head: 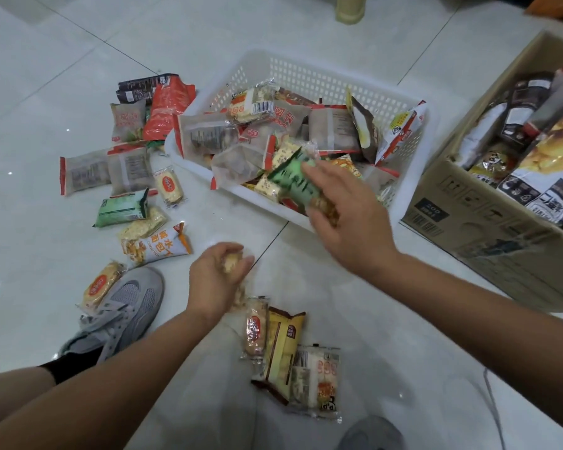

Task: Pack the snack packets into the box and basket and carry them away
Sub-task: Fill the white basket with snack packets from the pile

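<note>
**Packing in progress, head view.** All positions are given from the white perforated plastic basket (pixel 306 64).

- **Hands.** The right hand (pixel 348 206) is over the basket's near wall, fingers curled round a green foil snack packet (pixel 293 180). A second, tan item seems to sit lower in the same grip, but it is blurred. The left hand (pixel 213 280) is nearer the person than the basket, fingers closed round a small clear-wrapped pale packet (pixel 233 263).
- **Containers.** The brown cardboard box (pixel 488 228) stands just right of the basket and is filled to about its brim.
- **Loose packets.** A scatter of loose packets (pixel 127 170) lies left of the basket. A smaller group of three packets (pixel 286 355) lies on the person's side of it.
- **Hazards (judged).**
  - The contents are heaped above the basket's left corner, so a packet released there may slide over the wall onto the pale tiled floor (pixel 46 76).
  - Two items in one grip invite a drop.
  - A round orange-labelled packet (pixel 98 287) lies against the grey sports shoe (pixel 124 306) and could be crushed if the foot shifts.
- **Room.** There is bare tile between the near wall and the group of three packets. The gap between basket and box is narrow. Open floor lies beyond the basket's far side
</note>
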